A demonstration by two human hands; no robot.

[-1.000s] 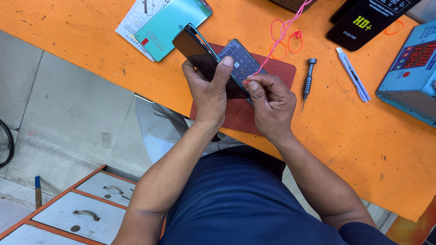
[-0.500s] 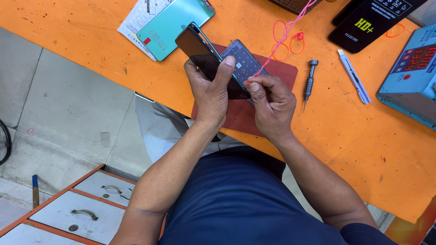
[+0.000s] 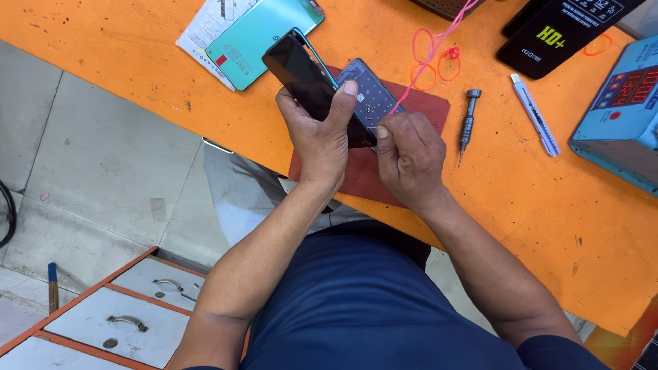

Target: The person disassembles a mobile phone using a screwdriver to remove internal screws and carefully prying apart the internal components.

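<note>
Black phone (image 3: 308, 79) gripped in the left hand (image 3: 321, 133) above the red mat (image 3: 425, 113), screen lifted; right hand (image 3: 410, 159) pinches its lower edge, steadying it; screwdriver (image 3: 468, 120) at three o'clock on the counter (image 3: 137, 62)

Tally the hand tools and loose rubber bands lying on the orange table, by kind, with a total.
Screwdriver: 1
Utility knife: 1
Orange rubber bands: 4, three beside the pink cord and one by the black box
Total: 6
</note>
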